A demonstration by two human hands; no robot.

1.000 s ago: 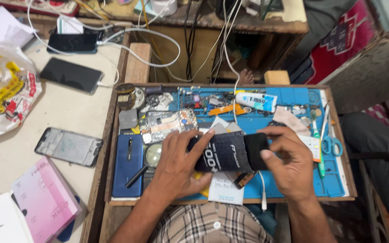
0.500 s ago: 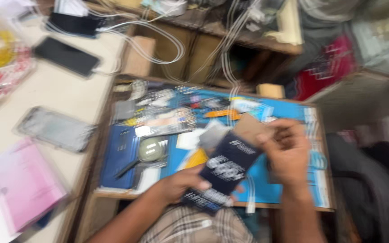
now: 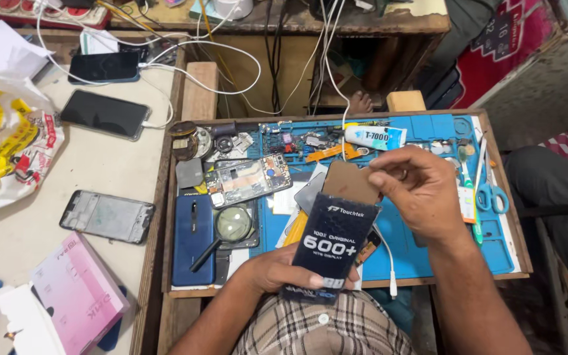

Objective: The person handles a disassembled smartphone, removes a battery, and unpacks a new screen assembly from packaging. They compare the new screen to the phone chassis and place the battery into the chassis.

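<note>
Since a second ago, the dark box (image 3: pixel 333 246) has turned from lying crosswise between both hands to standing nearly upright, tilted a little to the right, over the near edge of the tray (image 3: pixel 509 223). Left hand (image 3: pixel 277 269) grips the box from below, fingers wrapped behind its lower end. Right hand (image 3: pixel 415 190) has shifted to the top, where thumb and fingers pinch the brown flap (image 3: pixel 350 181) that sticks out of the box's upper end.

On the blue mat (image 3: pixel 402 253) behind the box lie an opened phone (image 3: pixel 248 181) with its insides showing, a blue phone back (image 3: pixel 193 236) and, just beside it, a magnifier (image 3: pixel 231 227). A glue tube (image 3: pixel 376 137) lies near the far edge, and scissors (image 3: pixel 491 197) rest at the right side. A white cable (image 3: pixel 389 263) runs down past the box. Left of the tray, on the table (image 3: pixel 100 171), lie two dark phones (image 3: pixel 103 115) on cables, a phone frame (image 3: pixel 106 217) and a pink box (image 3: pixel 77 296).
</note>
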